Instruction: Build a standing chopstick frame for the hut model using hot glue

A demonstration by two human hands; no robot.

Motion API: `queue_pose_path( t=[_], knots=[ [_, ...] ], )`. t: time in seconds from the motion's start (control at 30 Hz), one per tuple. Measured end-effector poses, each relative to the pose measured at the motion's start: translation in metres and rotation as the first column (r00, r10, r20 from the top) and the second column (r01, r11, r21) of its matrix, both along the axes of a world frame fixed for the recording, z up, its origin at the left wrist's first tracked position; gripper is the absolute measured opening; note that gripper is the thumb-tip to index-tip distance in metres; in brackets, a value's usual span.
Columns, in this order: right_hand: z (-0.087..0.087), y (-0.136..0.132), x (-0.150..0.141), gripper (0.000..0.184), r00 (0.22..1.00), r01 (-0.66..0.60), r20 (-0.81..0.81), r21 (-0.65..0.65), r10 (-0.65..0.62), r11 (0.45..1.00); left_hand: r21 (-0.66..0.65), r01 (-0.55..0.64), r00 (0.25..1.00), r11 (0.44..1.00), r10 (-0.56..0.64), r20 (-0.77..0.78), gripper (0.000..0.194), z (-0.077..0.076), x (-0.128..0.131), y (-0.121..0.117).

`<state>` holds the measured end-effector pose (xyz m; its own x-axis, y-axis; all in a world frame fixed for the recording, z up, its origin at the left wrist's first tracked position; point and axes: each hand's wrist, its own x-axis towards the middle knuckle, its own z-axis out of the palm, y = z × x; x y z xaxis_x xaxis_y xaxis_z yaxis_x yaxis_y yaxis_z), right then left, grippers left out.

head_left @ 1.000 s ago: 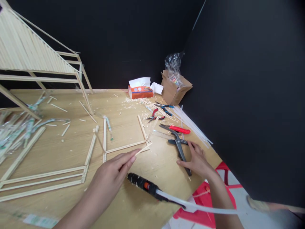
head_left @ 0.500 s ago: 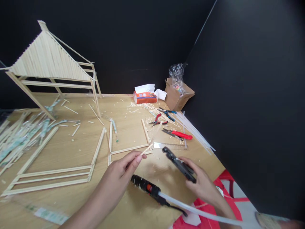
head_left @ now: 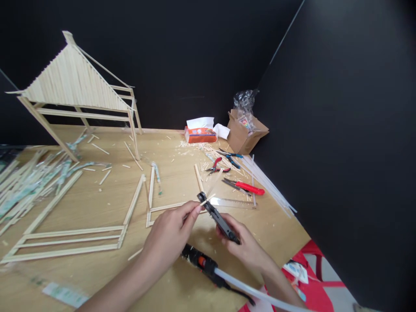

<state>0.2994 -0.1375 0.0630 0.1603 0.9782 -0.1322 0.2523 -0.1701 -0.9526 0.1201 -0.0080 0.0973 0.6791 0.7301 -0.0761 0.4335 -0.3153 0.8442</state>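
Observation:
My left hand (head_left: 172, 229) pinches a thin wooden stick (head_left: 210, 198) between thumb and fingers. In my right hand (head_left: 243, 242) is a pair of black cutting pliers (head_left: 221, 223), its handles wrapped by my fingers. The head of the pliers is at the stick, just beyond my left fingertips; whether the jaws have closed on it I cannot tell. Below both hands lies a black glue gun (head_left: 199, 261) with a long white glue stick (head_left: 247, 284) in its back end. Behind them, wooden stick frames (head_left: 121, 234) lie flat on the table (head_left: 110, 208).
A stick-built house model (head_left: 78, 82) stands at the back left, near bundled sticks (head_left: 29, 186). Toward the back right are a tissue pack (head_left: 201, 135), a cardboard box (head_left: 242, 134), red-handled pliers (head_left: 217, 167), a red cutter knife (head_left: 249, 187) and a clear ruler (head_left: 234, 203).
My right hand has moved left with the pliers, bringing their head to the stick. My left hand still holds the stick and has shifted slightly. The view has turned a little.

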Motion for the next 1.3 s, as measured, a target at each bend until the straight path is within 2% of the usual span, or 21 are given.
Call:
queue_pose_path(
  t=[0.13, 0.23, 0.5, 0.9, 1.1, 1.3],
  knots=[
    [-0.001, 0.003, -0.006, 0.035, 0.997, -0.007, -0.071, -0.001, 0.007, 1.000, 0.058, -0.017, 0.998, 0.998, 0.020, -0.053, 0.037, -0.001, -0.001, 0.000],
    [-0.001, 0.003, -0.010, 0.029, 0.998, 0.004, -0.061, 0.000, -0.004, 1.000, 0.082, -0.006, 0.997, 0.997, 0.012, -0.077, 0.037, -0.002, 0.000, 0.000],
    [-0.004, -0.003, -0.014, 0.038, 0.998, 0.050, 0.040, -0.005, -0.050, 0.999, 0.153, 0.033, 0.988, 0.988, -0.010, -0.151, 0.034, -0.006, 0.004, -0.004],
    [-0.003, -0.005, -0.020, 0.030, 0.991, 0.079, 0.101, 0.045, -0.083, 0.996, 0.169, 0.042, 0.985, 0.985, -0.013, -0.172, 0.035, -0.004, 0.004, -0.010],
    [-0.001, -0.006, -0.022, 0.034, 0.969, 0.089, 0.226, 0.053, -0.099, 0.995, 0.181, 0.061, 0.978, 0.982, -0.022, -0.209, 0.035, -0.005, 0.004, -0.010],
    [0.000, -0.008, -0.024, 0.027, 0.937, 0.126, 0.326, 0.030, -0.129, 0.992, 0.188, 0.085, 0.965, 0.979, -0.034, -0.260, 0.037, -0.007, 0.009, -0.011]
  ],
)
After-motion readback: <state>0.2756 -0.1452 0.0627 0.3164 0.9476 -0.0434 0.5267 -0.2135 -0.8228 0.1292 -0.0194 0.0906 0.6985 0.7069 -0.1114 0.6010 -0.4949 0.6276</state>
